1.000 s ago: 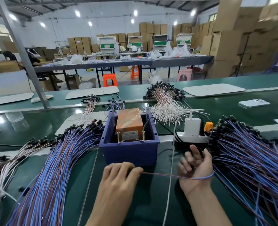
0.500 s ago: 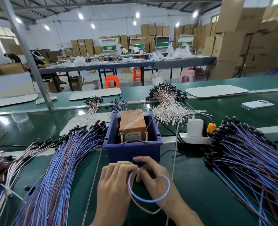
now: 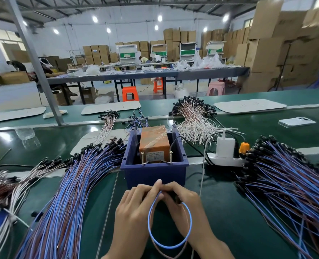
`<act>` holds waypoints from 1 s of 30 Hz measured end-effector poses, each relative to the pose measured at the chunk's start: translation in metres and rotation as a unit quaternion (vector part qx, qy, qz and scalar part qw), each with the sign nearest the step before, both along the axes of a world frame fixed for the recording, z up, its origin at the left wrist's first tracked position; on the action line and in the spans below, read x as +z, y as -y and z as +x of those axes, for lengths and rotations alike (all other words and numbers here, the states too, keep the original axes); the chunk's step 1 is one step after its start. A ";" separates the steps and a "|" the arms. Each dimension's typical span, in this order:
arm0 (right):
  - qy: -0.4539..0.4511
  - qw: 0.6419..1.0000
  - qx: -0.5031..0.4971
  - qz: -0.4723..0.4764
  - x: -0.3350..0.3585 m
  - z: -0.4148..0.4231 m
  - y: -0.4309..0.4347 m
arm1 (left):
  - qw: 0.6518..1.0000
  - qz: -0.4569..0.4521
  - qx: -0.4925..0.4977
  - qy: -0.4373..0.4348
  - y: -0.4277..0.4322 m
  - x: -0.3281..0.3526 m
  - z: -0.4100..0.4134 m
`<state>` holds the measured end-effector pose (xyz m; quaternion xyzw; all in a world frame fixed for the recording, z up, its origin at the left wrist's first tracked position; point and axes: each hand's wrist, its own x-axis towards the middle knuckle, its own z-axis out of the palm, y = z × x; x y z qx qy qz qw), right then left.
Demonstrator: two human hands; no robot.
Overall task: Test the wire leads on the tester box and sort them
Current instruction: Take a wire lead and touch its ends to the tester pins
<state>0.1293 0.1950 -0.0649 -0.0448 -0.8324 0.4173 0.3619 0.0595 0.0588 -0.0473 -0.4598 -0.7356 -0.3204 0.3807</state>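
A blue-and-brown wire lead (image 3: 189,223) hangs bent into a loop between my hands, just in front of the tester box. My left hand (image 3: 134,212) pinches one end and my right hand (image 3: 183,204) pinches the other, fingertips touching. The tester is an orange box (image 3: 155,144) inside a dark blue bin (image 3: 155,172), with two upright metal pins (image 3: 170,157) at its front edge. A large fan of blue and brown leads (image 3: 70,193) lies to the left. Another pile of the same leads (image 3: 285,184) lies to the right.
A white power strip (image 3: 226,161) with a white charger and orange plug sits right of the bin. A pile of white leads (image 3: 194,120) lies behind it. A white phone (image 3: 297,122) rests at far right. White and brown leads (image 3: 3,186) lie at the left edge.
One second ago the lead was stretched straight between my hands. My right hand has come in to meet the left, folding the lead into a loop near the bin's front.
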 end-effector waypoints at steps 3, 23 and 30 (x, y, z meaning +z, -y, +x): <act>-0.001 1.000 -0.009 -0.006 0.002 0.000 0.002 | 1.000 0.004 -0.009 0.005 0.001 0.001 0.000; -0.098 0.975 -0.122 -0.157 0.009 0.000 -0.004 | 0.952 0.124 -0.009 0.279 -0.001 -0.008 -0.010; -0.133 0.967 -0.142 -0.166 0.004 -0.006 -0.004 | 0.937 0.163 -0.008 0.309 -0.004 -0.006 -0.012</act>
